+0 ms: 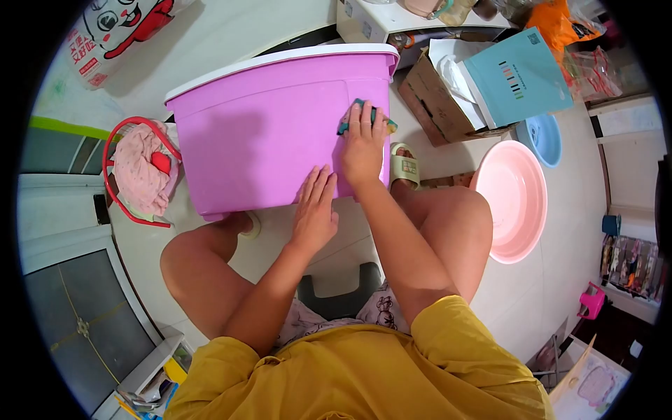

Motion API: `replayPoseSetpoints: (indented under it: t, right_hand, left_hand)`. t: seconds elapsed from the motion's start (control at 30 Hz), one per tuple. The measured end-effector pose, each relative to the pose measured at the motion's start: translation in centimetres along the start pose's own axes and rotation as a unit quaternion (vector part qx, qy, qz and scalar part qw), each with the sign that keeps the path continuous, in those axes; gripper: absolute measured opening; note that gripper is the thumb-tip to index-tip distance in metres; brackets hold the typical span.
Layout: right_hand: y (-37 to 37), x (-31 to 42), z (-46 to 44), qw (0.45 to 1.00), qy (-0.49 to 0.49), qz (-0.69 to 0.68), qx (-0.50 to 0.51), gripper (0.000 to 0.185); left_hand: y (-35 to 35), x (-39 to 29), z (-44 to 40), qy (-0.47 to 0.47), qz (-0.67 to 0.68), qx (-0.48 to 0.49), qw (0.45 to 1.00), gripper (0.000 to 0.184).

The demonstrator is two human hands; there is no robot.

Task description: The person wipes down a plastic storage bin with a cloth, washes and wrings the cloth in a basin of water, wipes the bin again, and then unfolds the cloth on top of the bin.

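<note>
Purple plastic bin (273,147), smooth, boxy and white-rimmed, is set before the person's knees. Its side is touched by the empty left hand (316,213), fingers extended; a rumpled cloth (390,127) is held against it under the right hand (362,145), fingers slightly bent. Pale glossy floor (563,210) is partly covered by a round pink basin (514,203).

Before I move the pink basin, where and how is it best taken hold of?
I would grip the rim at its far and near ends, coming down from above. The pink basin is rounded and open-topped, and those ends look clear, while the right knee covers part of its left edge in this view. The right hand, over a cloth, should be freed first.
</note>
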State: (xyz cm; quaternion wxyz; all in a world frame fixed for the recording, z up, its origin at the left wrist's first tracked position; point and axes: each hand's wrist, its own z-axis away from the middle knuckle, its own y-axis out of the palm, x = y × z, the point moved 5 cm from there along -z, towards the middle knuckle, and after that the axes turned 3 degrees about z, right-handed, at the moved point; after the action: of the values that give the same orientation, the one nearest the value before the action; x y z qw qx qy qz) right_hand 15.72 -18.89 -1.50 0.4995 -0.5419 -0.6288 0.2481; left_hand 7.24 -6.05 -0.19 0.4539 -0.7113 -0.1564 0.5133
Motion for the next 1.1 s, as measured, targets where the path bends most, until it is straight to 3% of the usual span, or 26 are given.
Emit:
replayPoseSetpoints:
  t: [0.33,0.77,1.1]
  right_hand:
    - [1.0,3.9,0.7,0.997,-0.059,-0.026,0.038,0.056]
    - [1.7,5.4,0.5,0.989,-0.122,-0.027,0.082,0.055]
    - [-0.8,6.2,3.8,0.972,-0.175,-0.116,0.102,0.048]
  left_hand:
    - [-1.8,2.2,1.7,-0.050,-0.041,-0.101,0.993,0.068]
    - [-2.0,2.9,2.1,-0.071,-0.031,-0.057,0.995,0.075]
    - [-2.0,3.0,2.0,-0.076,0.044,-0.131,0.988,0.059]
